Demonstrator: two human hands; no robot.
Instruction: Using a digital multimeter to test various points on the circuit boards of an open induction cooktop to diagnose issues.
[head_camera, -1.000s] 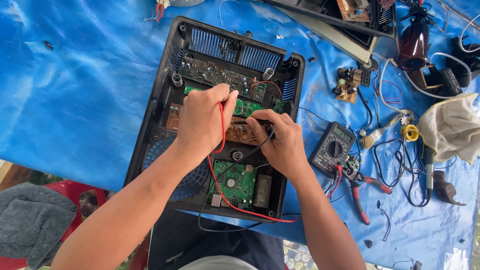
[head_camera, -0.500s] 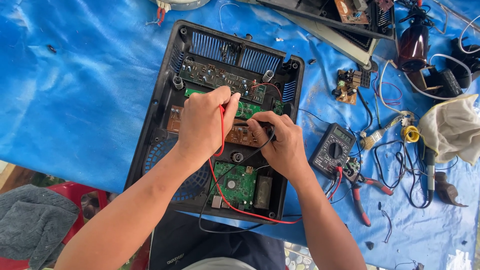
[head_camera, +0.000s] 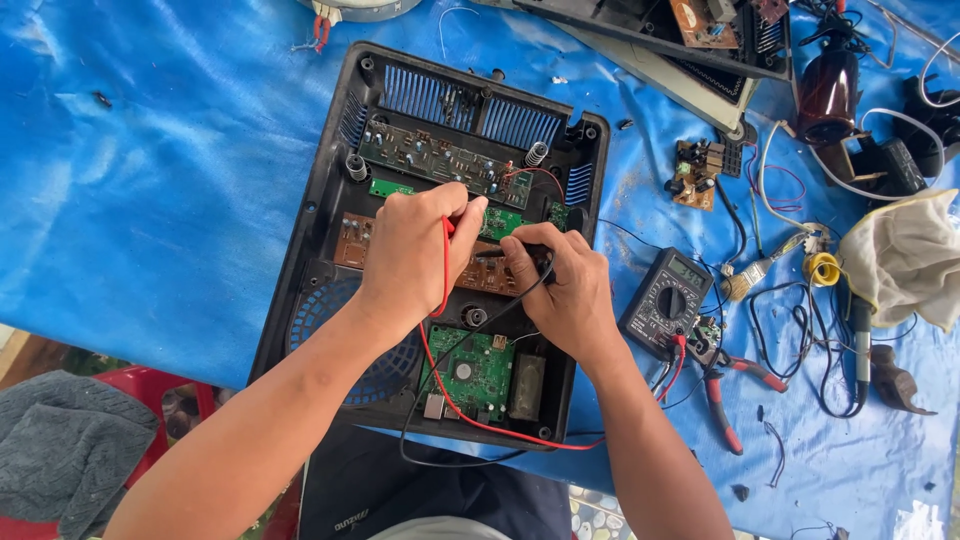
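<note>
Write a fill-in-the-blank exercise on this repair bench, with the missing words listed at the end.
1. The left hand holds a probe whose lead is ____ in colour.
2. Both hands work inside an opened black casing that lies on a ____ tarp.
3. The right hand holds a probe with a ____ lead.
4. Next to the multimeter lie pliers with ____ handles.

Missing words: red; blue; black; red
</note>
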